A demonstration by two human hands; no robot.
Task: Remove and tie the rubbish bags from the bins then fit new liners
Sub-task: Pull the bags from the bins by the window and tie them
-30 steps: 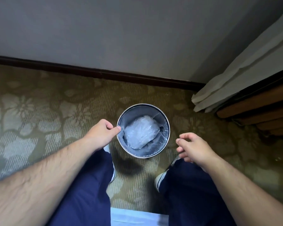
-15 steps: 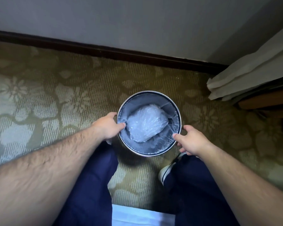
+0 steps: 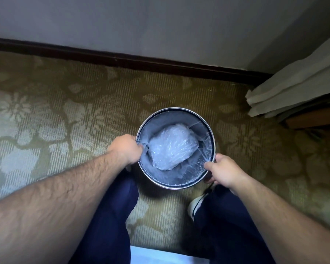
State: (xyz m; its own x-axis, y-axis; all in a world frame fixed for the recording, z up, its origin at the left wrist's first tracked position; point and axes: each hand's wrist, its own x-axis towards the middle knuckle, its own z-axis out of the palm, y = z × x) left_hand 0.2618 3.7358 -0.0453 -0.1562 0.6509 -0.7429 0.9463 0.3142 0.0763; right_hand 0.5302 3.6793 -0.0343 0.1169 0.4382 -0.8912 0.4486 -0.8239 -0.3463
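The left hand (image 3: 125, 148) and right hand (image 3: 220, 169) have reached the bin (image 3: 174, 108) rim, each pinching the clear rubbish bag (image 3: 187, 174) edge (bag not yet lifted), probably ready to pull it out.

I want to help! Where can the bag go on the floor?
Bare carpet left of the bin, between skirting board and left hand gripping the liner; the strip behind the bin. Crowded: curtain on the right, legs and shoe nearby.
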